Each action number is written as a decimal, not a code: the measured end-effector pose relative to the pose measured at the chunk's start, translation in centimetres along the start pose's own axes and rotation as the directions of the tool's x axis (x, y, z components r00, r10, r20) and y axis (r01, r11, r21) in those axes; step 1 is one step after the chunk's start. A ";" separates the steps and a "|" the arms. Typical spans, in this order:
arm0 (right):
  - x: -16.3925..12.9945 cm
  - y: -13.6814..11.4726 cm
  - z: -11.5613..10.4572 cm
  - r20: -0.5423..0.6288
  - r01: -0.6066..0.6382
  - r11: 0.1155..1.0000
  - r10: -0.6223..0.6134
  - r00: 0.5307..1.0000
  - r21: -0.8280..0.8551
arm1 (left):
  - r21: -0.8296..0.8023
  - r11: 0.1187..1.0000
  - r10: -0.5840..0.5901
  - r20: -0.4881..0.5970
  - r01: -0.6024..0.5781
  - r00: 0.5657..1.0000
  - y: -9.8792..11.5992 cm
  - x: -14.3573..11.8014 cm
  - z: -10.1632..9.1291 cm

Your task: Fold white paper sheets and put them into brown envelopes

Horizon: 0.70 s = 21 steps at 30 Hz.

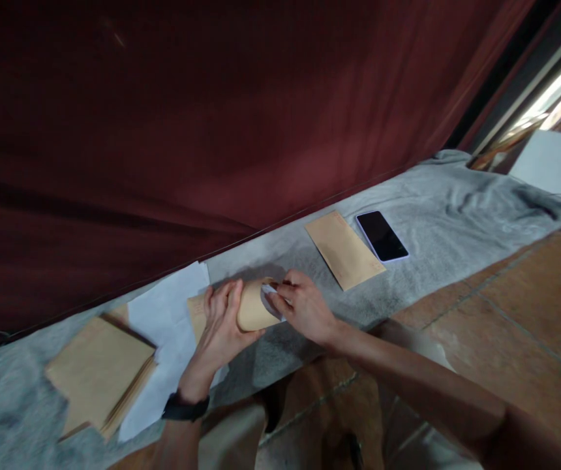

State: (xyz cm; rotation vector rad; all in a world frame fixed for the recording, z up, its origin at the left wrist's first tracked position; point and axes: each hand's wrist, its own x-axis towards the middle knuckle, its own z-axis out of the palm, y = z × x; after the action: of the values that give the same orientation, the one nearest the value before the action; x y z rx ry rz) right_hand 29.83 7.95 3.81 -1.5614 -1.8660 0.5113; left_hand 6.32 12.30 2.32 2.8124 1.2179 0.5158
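Note:
A tan paper envelope (254, 307) is bowed open between my hands, low over the grey cloth. My left hand (222, 320) wraps around its left part, thumb below and fingers above. At its right end, my right hand (303, 307) pinches a piece of white paper (271, 301) that sits partly inside the mouth. How far in the paper reaches is hidden. Just left of my left hand, white sheets (170, 333) lie spread on the cloth. Right of my right hand rests a flat tan envelope (344, 249).
A stack of tan envelopes (102, 369) lies at the left, partly over the white sheets. A phone (382, 236) is beside the single envelope. The grey cloth (437, 215) covers a narrow ledge along a dark red curtain (261, 117). Tiled floor (520, 307) lies below it.

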 end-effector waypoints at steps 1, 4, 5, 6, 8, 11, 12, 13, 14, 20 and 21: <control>0.1 0.2 0.0 -0.030 0.000 1.000 -0.001 1.000 -0.005 | 0.004 1.000 -0.004 -0.004 0.004 1.000 -0.1 0.0 0.0; 0.3 0.7 0.0 -0.040 0.002 1.000 -0.001 0.999 0.030 | 0.011 1.000 -0.007 -0.012 0.007 1.000 0.1 0.2 0.1; 0.3 0.7 0.0 -0.014 -0.010 0.999 0.011 1.000 0.052 | 0.014 1.000 -0.001 -0.013 0.001 1.000 0.2 0.3 0.0; 0.4 0.7 0.0 0.019 -0.034 0.997 0.033 0.999 0.073 | 0.016 1.000 0.008 -0.014 -0.008 1.000 0.4 0.3 0.0; 0.4 0.6 0.1 0.083 -0.104 0.990 0.096 0.992 0.092 | 0.019 0.999 0.027 -0.012 -0.027 1.000 0.8 0.5 0.0; 0.7 0.4 0.3 0.119 -0.175 0.982 0.165 0.979 0.078 | 0.020 0.999 0.046 -0.006 -0.046 0.999 1.1 0.8 -0.1; 0.8 0.4 0.4 0.119 -0.184 0.980 0.174 0.978 0.080 | 0.020 0.999 0.048 -0.005 -0.048 0.999 1.1 0.9 0.0; 0.9 0.5 0.5 0.114 -0.191 0.978 0.181 0.977 0.087 | 0.019 0.999 0.050 -0.007 -0.050 0.999 1.0 0.9 0.0; 1.0 0.6 0.6 0.109 -0.197 0.975 0.186 0.976 0.099 | 0.017 0.999 0.051 -0.007 -0.051 0.999 1.0 1.0 0.0; 1.4 1.4 1.4 0.096 -0.242 0.957 0.229 0.969 0.163 | 0.007 0.999 0.048 -0.006 -0.048 0.999 0.9 1.1 0.3; 1.5 1.5 1.5 0.090 -0.245 0.954 0.232 0.969 0.173 | 0.011 0.999 0.046 -0.005 -0.046 0.999 0.9 1.2 0.3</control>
State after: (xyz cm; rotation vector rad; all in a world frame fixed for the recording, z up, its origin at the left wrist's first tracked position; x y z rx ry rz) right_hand 29.72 9.85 2.07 -1.6701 -1.6345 0.8306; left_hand 7.79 12.55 2.49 2.8557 1.1627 0.5213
